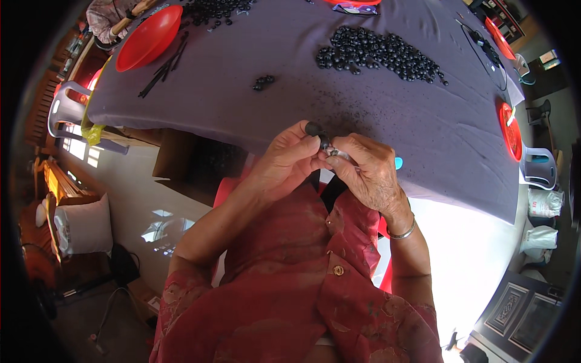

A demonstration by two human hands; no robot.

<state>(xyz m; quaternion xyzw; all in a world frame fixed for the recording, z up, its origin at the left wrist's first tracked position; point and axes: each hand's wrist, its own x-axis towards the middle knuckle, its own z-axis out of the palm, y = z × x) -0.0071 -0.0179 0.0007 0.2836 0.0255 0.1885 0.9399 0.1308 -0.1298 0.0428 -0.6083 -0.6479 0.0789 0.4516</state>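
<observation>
In front of my chest, at the table's near edge, my two hands meet. My left hand pinches a small black knobbed part between thumb and fingers. The fingertips of my right hand are closed against that part's lower end. A small pale, shiny piece shows between them; its kind is too small to make out. A turquoise rounded end pokes out beside my right hand, the rest of it hidden. Beyond my hands a large pile of small round black parts lies on the purple cloth.
Dark specks are scattered on the tablecloth. A few black parts lie apart, left of the pile. Farther left are thin black rods, a red basin and another person's sleeve. A red tray stands at the right edge.
</observation>
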